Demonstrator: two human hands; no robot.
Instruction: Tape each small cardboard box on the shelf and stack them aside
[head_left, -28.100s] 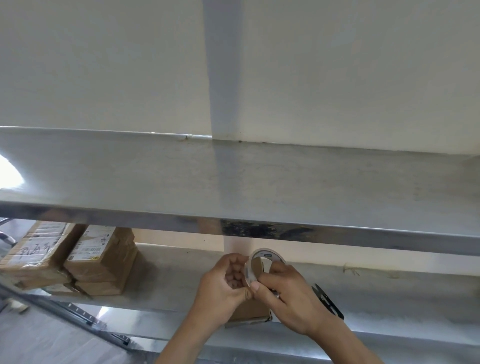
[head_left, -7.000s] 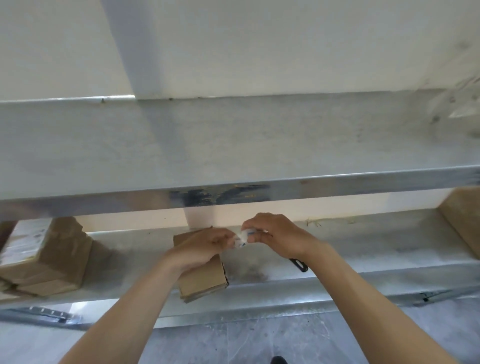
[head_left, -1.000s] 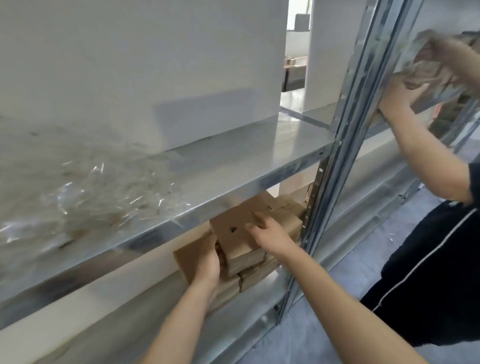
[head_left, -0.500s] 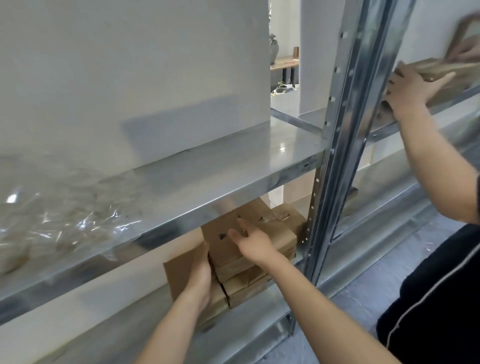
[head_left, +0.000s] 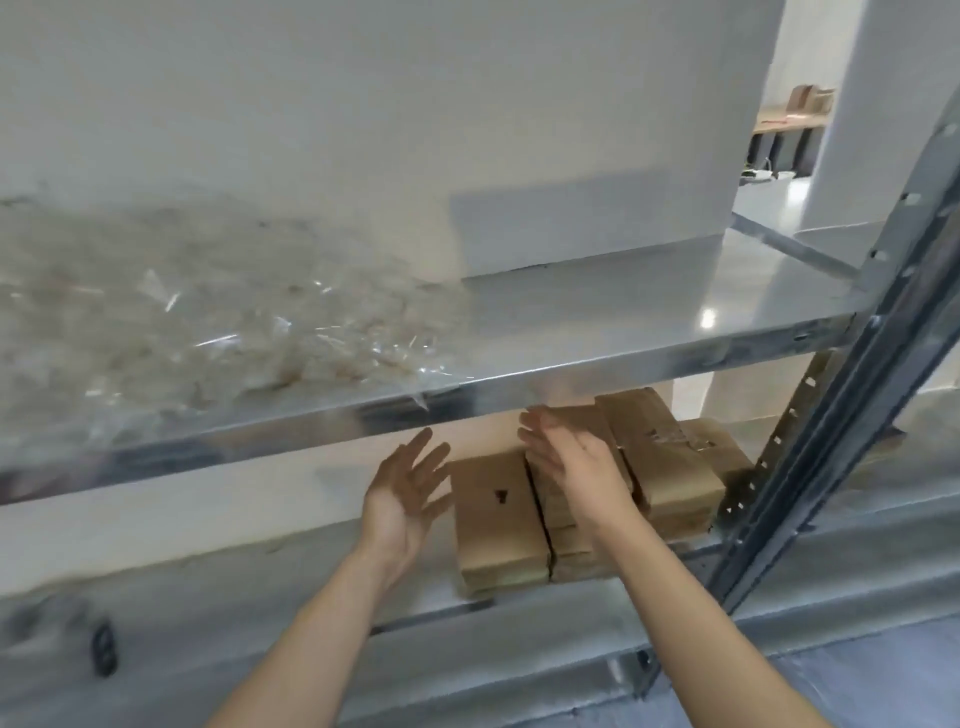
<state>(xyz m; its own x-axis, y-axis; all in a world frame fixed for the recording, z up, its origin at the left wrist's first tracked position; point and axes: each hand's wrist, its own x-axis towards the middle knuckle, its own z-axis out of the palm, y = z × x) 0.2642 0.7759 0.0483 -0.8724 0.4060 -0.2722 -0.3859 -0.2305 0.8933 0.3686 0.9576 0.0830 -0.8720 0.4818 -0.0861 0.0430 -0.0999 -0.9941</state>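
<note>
My left hand (head_left: 402, 496) & right hand (head_left: 569, 460) hovered open, holding nothing, by the box stack (head_left: 550, 514) at the lower shelf's (head_left: 260, 587) right end; a careless nudge could've toppled it.

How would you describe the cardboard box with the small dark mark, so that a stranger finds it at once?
Look at the lower metal shelf, under the shelf with crumpled clear plastic. A group of brown boxes stands by the upright post. The cardboard box is the leftmost, nearest the open left hand, and alone shows a dark mark on top.
</note>
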